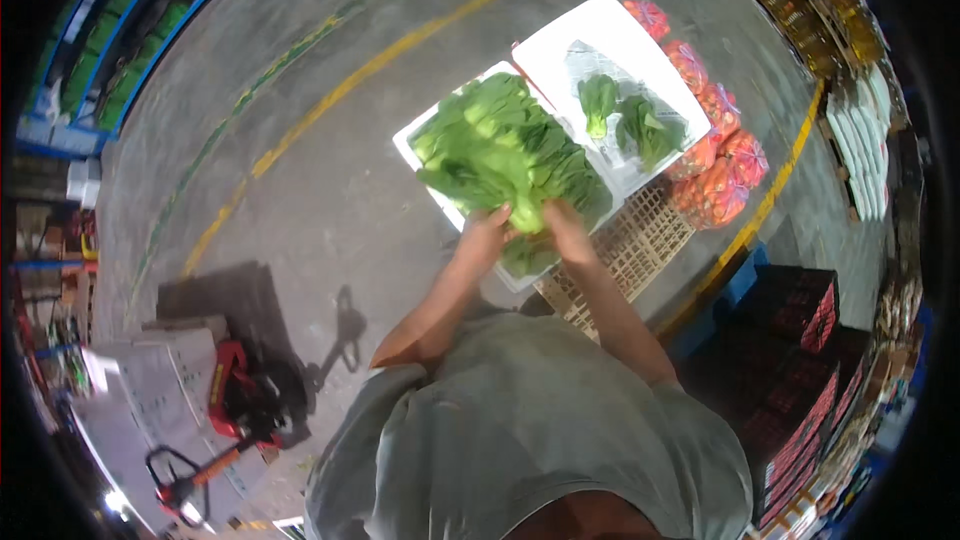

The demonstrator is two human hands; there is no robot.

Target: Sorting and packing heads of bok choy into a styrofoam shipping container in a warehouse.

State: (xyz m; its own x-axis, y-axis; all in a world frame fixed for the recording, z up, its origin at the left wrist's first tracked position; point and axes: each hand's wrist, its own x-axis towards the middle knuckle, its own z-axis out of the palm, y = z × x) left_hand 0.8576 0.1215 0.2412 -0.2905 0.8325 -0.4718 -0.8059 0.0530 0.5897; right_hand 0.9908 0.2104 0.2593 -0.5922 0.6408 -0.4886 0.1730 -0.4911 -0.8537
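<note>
A white foam box [407, 148] in front of me is heaped with dark green leafy heads. Above its near part I hold a head of leafy greens [522, 188], its leaves pointing away from me and its pale base towards me. My left hand [486, 234] grips the base from the left. At the right side of the same base, my right hand [564, 222] has its fingers curled in, slightly blurred. To the right, a second white foam box [600, 25] holds a plastic sheet with two separate heads of greens [598, 103] on it.
Red net bags of orange-red produce [712, 190] lie right of the boxes, beside a slatted beige pallet [640, 240]. Dark stacked crates [790, 340] stand at right. A red pallet jack [232, 390] is by white cartons at lower left. Blue racks [130, 70] stand upper left.
</note>
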